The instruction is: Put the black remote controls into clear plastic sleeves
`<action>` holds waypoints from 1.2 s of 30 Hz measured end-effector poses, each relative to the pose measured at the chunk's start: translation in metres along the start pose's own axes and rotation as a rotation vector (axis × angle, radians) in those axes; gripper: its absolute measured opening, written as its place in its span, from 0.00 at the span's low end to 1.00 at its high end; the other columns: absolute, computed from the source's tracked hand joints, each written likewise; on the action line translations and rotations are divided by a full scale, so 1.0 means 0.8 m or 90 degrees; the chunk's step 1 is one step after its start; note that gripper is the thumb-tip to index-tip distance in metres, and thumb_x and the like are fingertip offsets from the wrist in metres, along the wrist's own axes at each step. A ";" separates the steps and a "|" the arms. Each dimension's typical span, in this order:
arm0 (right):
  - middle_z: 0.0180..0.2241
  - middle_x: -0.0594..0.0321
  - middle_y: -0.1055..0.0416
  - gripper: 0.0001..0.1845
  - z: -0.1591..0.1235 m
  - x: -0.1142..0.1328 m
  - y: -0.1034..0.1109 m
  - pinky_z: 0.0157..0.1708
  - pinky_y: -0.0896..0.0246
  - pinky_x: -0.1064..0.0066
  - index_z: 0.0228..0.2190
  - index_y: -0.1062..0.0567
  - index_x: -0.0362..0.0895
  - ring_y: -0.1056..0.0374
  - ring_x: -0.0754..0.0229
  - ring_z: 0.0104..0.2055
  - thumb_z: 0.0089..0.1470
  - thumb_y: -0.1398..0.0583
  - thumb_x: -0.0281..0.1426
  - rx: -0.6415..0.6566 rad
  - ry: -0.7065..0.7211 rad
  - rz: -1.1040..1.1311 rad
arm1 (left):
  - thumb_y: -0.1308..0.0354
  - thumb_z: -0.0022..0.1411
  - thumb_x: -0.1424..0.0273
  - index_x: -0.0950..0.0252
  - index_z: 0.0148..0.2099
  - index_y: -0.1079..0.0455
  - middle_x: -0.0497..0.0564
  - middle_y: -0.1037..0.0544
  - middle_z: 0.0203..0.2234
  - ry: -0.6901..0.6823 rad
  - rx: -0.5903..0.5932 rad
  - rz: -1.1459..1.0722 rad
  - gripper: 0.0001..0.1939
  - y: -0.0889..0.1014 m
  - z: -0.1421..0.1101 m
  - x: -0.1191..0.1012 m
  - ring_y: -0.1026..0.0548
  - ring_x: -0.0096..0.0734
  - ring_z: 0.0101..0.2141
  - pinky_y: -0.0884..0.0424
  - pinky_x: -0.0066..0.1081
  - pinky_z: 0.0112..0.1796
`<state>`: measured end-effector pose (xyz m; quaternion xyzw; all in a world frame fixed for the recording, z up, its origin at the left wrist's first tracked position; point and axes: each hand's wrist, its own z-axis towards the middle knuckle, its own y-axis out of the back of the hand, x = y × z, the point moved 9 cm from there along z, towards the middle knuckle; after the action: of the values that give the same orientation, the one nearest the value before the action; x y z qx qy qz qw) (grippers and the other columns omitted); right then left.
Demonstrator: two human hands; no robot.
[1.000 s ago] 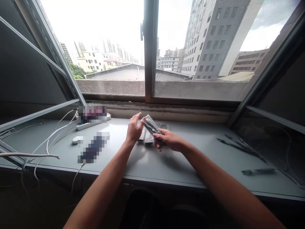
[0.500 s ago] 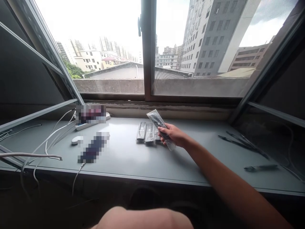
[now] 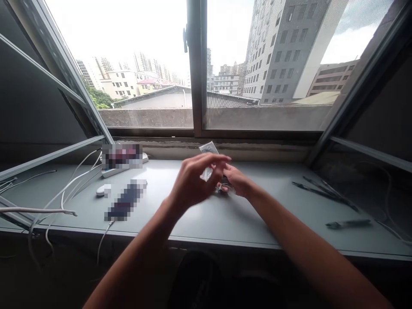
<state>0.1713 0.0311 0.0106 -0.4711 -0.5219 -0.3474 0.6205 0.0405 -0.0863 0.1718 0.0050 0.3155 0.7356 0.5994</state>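
My right hand point(image 3: 236, 182) is closed around a clear plastic packet point(image 3: 208, 150) with a dark item inside, held tilted above the grey sill point(image 3: 193, 214). The packet's top end sticks up past my fingers. My left hand point(image 3: 193, 182) is raised in front of the packet, fingers curled and stretched across its middle, touching or almost touching it. The other packets that lay on the sill behind are hidden by my left hand.
White cables point(image 3: 71, 184), a white power strip point(image 3: 124, 167), a small white mouse-like object point(image 3: 103, 189) and a blurred dark object point(image 3: 125, 201) lie at the left. Dark thin sticks point(image 3: 325, 191) and a pen point(image 3: 347, 223) lie at the right. The window frame point(image 3: 195, 68) stands behind.
My left hand, out of view half a second ago, has come back up in front of the packet. My right hand kept hold of the packet and shifted slightly.
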 end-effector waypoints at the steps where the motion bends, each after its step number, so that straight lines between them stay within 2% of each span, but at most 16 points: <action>1: 0.34 0.61 0.24 0.18 0.001 -0.001 0.002 0.13 0.42 0.76 0.51 0.27 0.48 0.29 0.61 0.25 0.65 0.33 0.41 -0.001 0.000 0.008 | 0.43 0.76 0.65 0.60 0.56 0.19 0.55 0.14 0.48 0.046 -0.013 0.031 0.13 -0.007 0.009 0.038 0.17 0.45 0.51 0.23 0.43 0.57; 3: 0.35 0.61 0.23 0.16 0.004 -0.004 0.005 0.12 0.45 0.78 0.48 0.27 0.48 0.30 0.63 0.24 0.65 0.32 0.40 0.003 -0.002 0.027 | 0.41 0.75 0.63 0.63 0.62 0.23 0.60 0.20 0.59 0.149 -0.044 0.086 0.18 -0.019 0.018 0.114 0.25 0.51 0.63 0.33 0.48 0.66; 4: 0.35 0.61 0.24 0.15 0.005 -0.006 0.005 0.12 0.46 0.78 0.46 0.27 0.47 0.31 0.63 0.24 0.64 0.32 0.40 0.008 -0.002 0.032 | 0.38 0.73 0.62 0.65 0.66 0.26 0.64 0.24 0.65 0.206 -0.060 0.097 0.24 -0.026 0.018 0.149 0.30 0.54 0.68 0.38 0.50 0.69; 6: 0.35 0.62 0.24 0.14 0.005 -0.009 0.002 0.12 0.46 0.79 0.43 0.27 0.47 0.31 0.64 0.24 0.63 0.31 0.39 0.028 -0.005 0.038 | 0.37 0.72 0.58 0.70 0.72 0.33 0.69 0.30 0.69 0.319 -0.061 0.057 0.33 -0.046 0.009 0.212 0.35 0.59 0.71 0.41 0.50 0.70; 8: 0.35 0.63 0.24 0.14 0.004 -0.011 -0.003 0.13 0.45 0.79 0.43 0.27 0.47 0.31 0.65 0.24 0.62 0.30 0.38 0.052 -0.013 0.040 | 0.38 0.72 0.54 0.69 0.70 0.31 0.67 0.25 0.65 0.392 -0.057 -0.046 0.33 -0.068 -0.004 0.257 0.28 0.59 0.66 0.34 0.49 0.66; 11: 0.34 0.63 0.24 0.14 0.002 -0.014 -0.008 0.12 0.45 0.79 0.44 0.27 0.46 0.31 0.65 0.24 0.62 0.30 0.37 0.062 -0.028 0.036 | 0.40 0.72 0.52 0.67 0.65 0.26 0.61 0.16 0.50 0.454 -0.080 -0.239 0.29 -0.090 -0.024 0.294 0.18 0.51 0.47 0.22 0.43 0.47; 14: 0.35 0.59 0.21 0.13 -0.001 -0.013 -0.012 0.13 0.39 0.78 0.44 0.26 0.44 0.28 0.63 0.24 0.63 0.31 0.35 0.066 -0.038 0.033 | 0.36 0.69 0.51 0.66 0.58 0.21 0.56 0.16 0.39 0.437 -0.113 -0.356 0.27 -0.090 -0.033 0.306 0.20 0.42 0.36 0.23 0.35 0.37; 16: 0.37 0.56 0.19 0.11 -0.002 -0.012 -0.015 0.16 0.31 0.75 0.43 0.26 0.43 0.25 0.62 0.25 0.64 0.32 0.34 0.076 -0.043 0.031 | 0.32 0.66 0.52 0.66 0.54 0.18 0.55 0.16 0.38 0.410 -0.132 -0.380 0.24 -0.083 -0.035 0.308 0.20 0.39 0.36 0.24 0.33 0.37; 18: 0.37 0.53 0.18 0.10 -0.002 -0.014 -0.016 0.18 0.28 0.74 0.42 0.26 0.41 0.24 0.61 0.25 0.66 0.33 0.34 0.082 -0.055 0.025 | 0.30 0.64 0.54 0.65 0.52 0.15 0.55 0.14 0.41 0.395 -0.148 -0.390 0.22 -0.075 -0.038 0.311 0.19 0.41 0.40 0.24 0.34 0.42; 24: 0.35 0.54 0.19 0.10 -0.001 -0.023 -0.019 0.12 0.35 0.77 0.38 0.25 0.40 0.26 0.62 0.24 0.67 0.33 0.35 0.088 -0.078 0.025 | 0.25 0.59 0.58 0.64 0.51 0.13 0.57 0.13 0.48 0.419 -0.207 -0.452 0.22 -0.063 -0.045 0.319 0.18 0.45 0.49 0.25 0.38 0.53; 27: 0.34 0.54 0.19 0.11 -0.002 -0.024 -0.026 0.16 0.30 0.76 0.38 0.26 0.41 0.25 0.62 0.24 0.66 0.32 0.35 0.098 -0.079 0.038 | 0.23 0.57 0.59 0.65 0.53 0.14 0.58 0.13 0.49 0.435 -0.214 -0.529 0.24 -0.064 -0.046 0.313 0.17 0.45 0.50 0.25 0.39 0.55; 31: 0.35 0.54 0.19 0.09 -0.003 -0.023 -0.032 0.25 0.22 0.71 0.39 0.27 0.41 0.22 0.59 0.28 0.67 0.33 0.32 0.098 -0.060 0.061 | 0.22 0.57 0.63 0.66 0.56 0.17 0.61 0.14 0.49 0.447 -0.222 -0.593 0.25 -0.064 -0.047 0.305 0.16 0.44 0.50 0.24 0.39 0.54; 34: 0.36 0.55 0.19 0.10 -0.002 -0.023 -0.035 0.24 0.24 0.72 0.41 0.27 0.41 0.21 0.59 0.29 0.67 0.33 0.33 0.100 -0.048 0.066 | 0.23 0.58 0.65 0.64 0.59 0.21 0.59 0.14 0.49 0.469 -0.230 -0.626 0.28 -0.067 -0.050 0.307 0.15 0.42 0.48 0.22 0.37 0.51; 36: 0.36 0.56 0.20 0.11 -0.002 -0.020 -0.035 0.21 0.26 0.73 0.42 0.27 0.42 0.22 0.59 0.29 0.67 0.32 0.34 0.101 -0.033 0.073 | 0.24 0.61 0.62 0.65 0.56 0.21 0.58 0.13 0.45 0.512 -0.220 -0.629 0.24 -0.073 -0.055 0.312 0.15 0.40 0.44 0.21 0.35 0.47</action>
<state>0.1422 0.0198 0.0011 -0.4583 -0.5358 -0.2567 0.6610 0.0044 0.1196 0.0166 -0.5121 0.3574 0.3589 0.6937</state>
